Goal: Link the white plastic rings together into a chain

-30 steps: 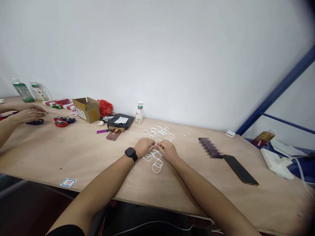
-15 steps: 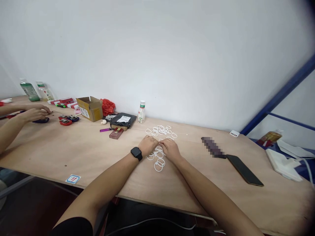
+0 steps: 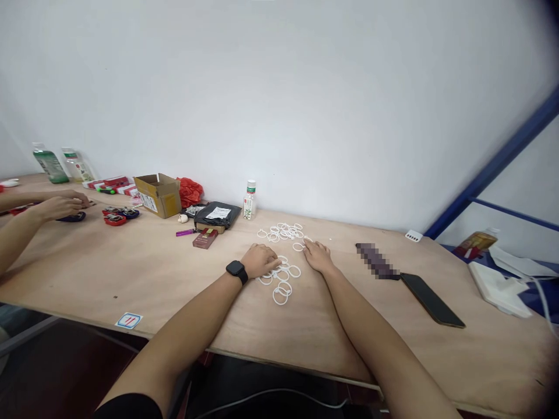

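My left hand (image 3: 261, 260) rests over the near group of white plastic rings (image 3: 280, 297), fingers loosely bent and apart, the thumb beside the upper rings. It covers part of this group; no ring shows clearly gripped. My right hand (image 3: 318, 256) lies low over the table to the right, its fingers stretched forward. Its fingertips reach the edge of a single white ring (image 3: 299, 247), just in front of the far pile of white rings (image 3: 286, 231). A black watch (image 3: 236, 269) is on my left wrist.
Behind the rings stands a clear bottle (image 3: 250, 201). Left of it are a black package (image 3: 217, 214), a dark red box (image 3: 205, 238) and an open carton (image 3: 158, 195). A dark phone (image 3: 432, 299) lies right. Another person's hands (image 3: 61, 206) work at far left.
My hands were together over the near rings and have parted. My right hand has moved right to the edge of the far pile; the left has shifted slightly left. A near ring is uncovered.
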### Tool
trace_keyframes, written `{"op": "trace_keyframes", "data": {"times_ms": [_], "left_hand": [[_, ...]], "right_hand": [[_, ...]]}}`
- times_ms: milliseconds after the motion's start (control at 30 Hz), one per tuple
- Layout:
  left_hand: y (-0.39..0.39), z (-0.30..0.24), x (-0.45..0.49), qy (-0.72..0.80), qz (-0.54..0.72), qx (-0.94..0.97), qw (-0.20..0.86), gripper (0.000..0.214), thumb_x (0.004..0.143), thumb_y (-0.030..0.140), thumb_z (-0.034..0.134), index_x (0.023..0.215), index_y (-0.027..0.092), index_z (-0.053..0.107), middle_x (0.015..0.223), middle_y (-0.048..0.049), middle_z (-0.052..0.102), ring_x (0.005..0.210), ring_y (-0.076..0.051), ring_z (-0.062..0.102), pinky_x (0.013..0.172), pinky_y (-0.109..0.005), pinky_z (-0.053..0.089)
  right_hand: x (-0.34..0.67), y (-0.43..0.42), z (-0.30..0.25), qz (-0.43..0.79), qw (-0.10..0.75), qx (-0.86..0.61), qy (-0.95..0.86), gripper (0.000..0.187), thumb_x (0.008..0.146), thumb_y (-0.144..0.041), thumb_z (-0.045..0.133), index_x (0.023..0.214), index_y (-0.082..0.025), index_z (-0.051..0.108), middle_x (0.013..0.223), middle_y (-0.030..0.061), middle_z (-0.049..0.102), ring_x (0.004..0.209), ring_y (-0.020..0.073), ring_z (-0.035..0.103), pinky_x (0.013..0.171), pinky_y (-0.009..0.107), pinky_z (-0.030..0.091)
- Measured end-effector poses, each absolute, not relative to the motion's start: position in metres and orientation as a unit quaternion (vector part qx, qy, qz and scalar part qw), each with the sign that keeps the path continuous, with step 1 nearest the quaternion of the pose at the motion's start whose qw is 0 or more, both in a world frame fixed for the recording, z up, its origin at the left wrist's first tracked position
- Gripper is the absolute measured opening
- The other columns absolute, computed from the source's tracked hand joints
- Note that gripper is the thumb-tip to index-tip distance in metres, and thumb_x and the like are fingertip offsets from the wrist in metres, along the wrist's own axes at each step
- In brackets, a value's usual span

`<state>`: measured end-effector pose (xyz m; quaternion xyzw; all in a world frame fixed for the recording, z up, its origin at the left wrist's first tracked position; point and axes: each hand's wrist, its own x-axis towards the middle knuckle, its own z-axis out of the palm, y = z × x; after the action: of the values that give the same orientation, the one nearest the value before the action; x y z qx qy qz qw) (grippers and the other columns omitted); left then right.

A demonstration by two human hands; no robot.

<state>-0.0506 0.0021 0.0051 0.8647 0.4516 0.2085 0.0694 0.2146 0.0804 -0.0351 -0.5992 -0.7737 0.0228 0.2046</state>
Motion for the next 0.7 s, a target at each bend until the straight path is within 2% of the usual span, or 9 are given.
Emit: {"op": "trace_keyframes", "data": {"times_ms": [167, 233, 333, 433, 567, 700], "left_hand": [[0.004, 0.003, -0.051, 0.447, 0.217, 0.864, 0.074, 0.035, 0.092, 0.046, 0.047, 0.094, 0.020, 0.071, 0.097, -0.0057, 0.073, 0.092, -0.021, 0.062, 0.087, -0.033, 0.041], [0.005, 0.003, -0.052, 0.446, 0.222, 0.864, 0.071, 0.035, 0.092, 0.045, 0.047, 0.094, 0.021, 0.071, 0.097, -0.0052, 0.073, 0.091, -0.021, 0.062, 0.086, -0.033, 0.042], [0.006, 0.001, -0.053, 0.452, 0.244, 0.855, 0.065, 0.034, 0.091, 0.045, 0.049, 0.096, 0.020, 0.071, 0.099, -0.0056, 0.073, 0.093, -0.021, 0.063, 0.087, -0.033, 0.043], [0.009, -0.003, -0.052, 0.460, 0.274, 0.842, 0.062, 0.032, 0.091, 0.043, 0.051, 0.102, 0.019, 0.070, 0.103, -0.0063, 0.072, 0.096, -0.022, 0.063, 0.089, -0.034, 0.043], [0.012, -0.008, -0.050, 0.465, 0.328, 0.819, 0.076, 0.034, 0.092, 0.037, 0.051, 0.117, 0.018, 0.064, 0.105, -0.0070, 0.071, 0.097, -0.021, 0.063, 0.090, -0.034, 0.045], [0.014, -0.010, -0.049, 0.457, 0.392, 0.792, 0.102, 0.035, 0.093, 0.033, 0.049, 0.120, 0.017, 0.062, 0.106, -0.0085, 0.070, 0.097, -0.021, 0.063, 0.090, -0.034, 0.047]], "right_hand": [[0.211, 0.071, -0.032, 0.017, 0.196, -0.585, -0.787, 0.033, 0.089, -0.030, 0.051, 0.120, -0.021, 0.061, 0.118, 0.0086, 0.065, 0.107, 0.0240, 0.055, 0.093, 0.034, 0.036], [0.210, 0.068, -0.030, 0.017, 0.201, -0.585, -0.786, 0.031, 0.089, -0.026, 0.053, 0.116, -0.019, 0.064, 0.111, 0.0086, 0.067, 0.102, 0.0225, 0.056, 0.091, 0.032, 0.037], [0.207, 0.065, -0.028, 0.016, 0.222, -0.570, -0.791, 0.027, 0.089, -0.022, 0.051, 0.111, -0.018, 0.066, 0.109, 0.0094, 0.066, 0.101, 0.0220, 0.056, 0.092, 0.032, 0.037], [0.198, 0.060, -0.025, 0.018, 0.286, -0.527, -0.800, 0.029, 0.092, -0.020, 0.045, 0.114, -0.017, 0.064, 0.106, 0.0105, 0.065, 0.101, 0.0224, 0.055, 0.093, 0.035, 0.039], [0.176, 0.041, -0.015, 0.041, 0.376, -0.413, -0.828, 0.031, 0.094, -0.022, 0.043, 0.121, -0.019, 0.060, 0.101, 0.0095, 0.063, 0.098, 0.0232, 0.055, 0.089, 0.039, 0.044], [0.156, 0.021, -0.006, 0.052, 0.402, -0.285, -0.869, 0.028, 0.096, -0.022, 0.042, 0.115, -0.024, 0.063, 0.098, 0.0082, 0.062, 0.097, 0.0224, 0.055, 0.086, 0.040, 0.047]]}}
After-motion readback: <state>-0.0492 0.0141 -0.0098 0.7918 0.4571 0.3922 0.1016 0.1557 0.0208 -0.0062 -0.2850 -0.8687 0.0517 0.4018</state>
